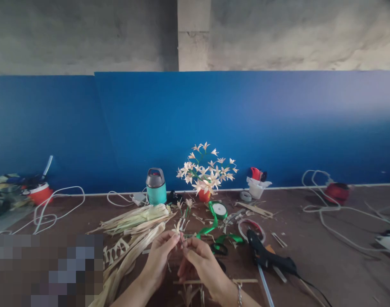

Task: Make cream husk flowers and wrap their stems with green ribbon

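Observation:
Low in the middle of the head view, both hands come together over the brown table, fingertips pinched. My left hand [164, 247] is closed around the base of a small pale flower [178, 227] that looks made of dried husk. My right hand [198, 253] is pinched at the same spot, just below the petals, and its fingers hide what they grip there. Long dried husk strips [140, 221] lie to the left of my hands. Just beyond them are a few loose husk flowers [189, 203] and a green ribbon [211, 228] trailing from its spool [219, 209].
Behind stands a red pot [204, 195] of husk flowers [211, 172]. A black glue gun [272, 256] with its cord lies at right, near a tape roll [251, 230]. A teal-grey container [156, 187], white cables [323, 209] and a blue partition [246, 119] line the back.

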`<state>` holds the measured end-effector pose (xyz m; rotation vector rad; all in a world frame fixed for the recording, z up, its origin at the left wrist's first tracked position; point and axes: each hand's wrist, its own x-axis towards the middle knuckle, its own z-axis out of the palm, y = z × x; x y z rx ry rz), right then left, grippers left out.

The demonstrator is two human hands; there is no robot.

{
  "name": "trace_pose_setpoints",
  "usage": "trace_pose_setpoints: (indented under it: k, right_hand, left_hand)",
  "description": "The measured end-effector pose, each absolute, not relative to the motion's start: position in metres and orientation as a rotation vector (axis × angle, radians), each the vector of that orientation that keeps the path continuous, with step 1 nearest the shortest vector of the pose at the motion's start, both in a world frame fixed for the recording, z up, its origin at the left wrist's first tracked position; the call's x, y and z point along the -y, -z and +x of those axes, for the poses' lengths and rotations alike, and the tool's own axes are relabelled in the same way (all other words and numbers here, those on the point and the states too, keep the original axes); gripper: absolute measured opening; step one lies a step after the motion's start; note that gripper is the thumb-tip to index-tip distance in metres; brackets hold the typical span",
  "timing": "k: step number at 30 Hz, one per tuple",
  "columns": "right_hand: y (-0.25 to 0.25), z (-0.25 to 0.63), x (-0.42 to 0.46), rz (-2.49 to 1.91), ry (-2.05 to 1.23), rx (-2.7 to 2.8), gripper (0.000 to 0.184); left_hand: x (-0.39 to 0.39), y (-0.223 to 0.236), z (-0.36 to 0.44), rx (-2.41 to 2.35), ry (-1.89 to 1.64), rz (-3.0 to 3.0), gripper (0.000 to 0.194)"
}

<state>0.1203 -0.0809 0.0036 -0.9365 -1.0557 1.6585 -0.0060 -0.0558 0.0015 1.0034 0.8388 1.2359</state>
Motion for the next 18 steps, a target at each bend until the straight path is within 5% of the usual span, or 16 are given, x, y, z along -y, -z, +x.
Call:
trace_pose_setpoints:
  k: [18]
  right_hand:
    - [-0.0105,0.1196,0.0811,-0.975,-1.686,0.984,0.037]
  left_hand:
    - [0.0580,-0.0043,-0.0059,-0.772,-1.234,0.984,0.020]
